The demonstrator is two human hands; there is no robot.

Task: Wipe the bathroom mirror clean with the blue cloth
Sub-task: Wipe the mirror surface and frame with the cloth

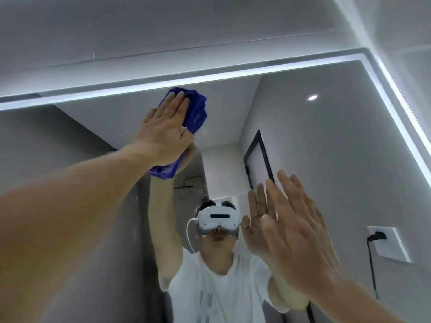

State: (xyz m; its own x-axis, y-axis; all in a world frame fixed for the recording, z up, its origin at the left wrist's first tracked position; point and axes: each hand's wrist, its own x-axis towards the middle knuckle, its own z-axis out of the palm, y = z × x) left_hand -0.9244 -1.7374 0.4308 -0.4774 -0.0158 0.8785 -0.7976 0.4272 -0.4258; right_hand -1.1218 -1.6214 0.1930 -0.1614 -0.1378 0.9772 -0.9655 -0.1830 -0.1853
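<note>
Right hand [300, 241], left hand [163, 134] on blue cloth [198, 110], mirror [338, 136] (shirt print [205, 301] blurred)

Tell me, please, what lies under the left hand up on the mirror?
The blue cloth, pressed flat against the mirror by the left hand; it sticks out above and below the hand. The glass behind it is covered and cannot be seen.

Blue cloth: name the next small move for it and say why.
Probably slide the blue cloth rightward along the mirror, just under its lit top edge. The left hand presses it flat on the glass there, and much bare glass lies to the right. The right hand is open, lower down.
</note>
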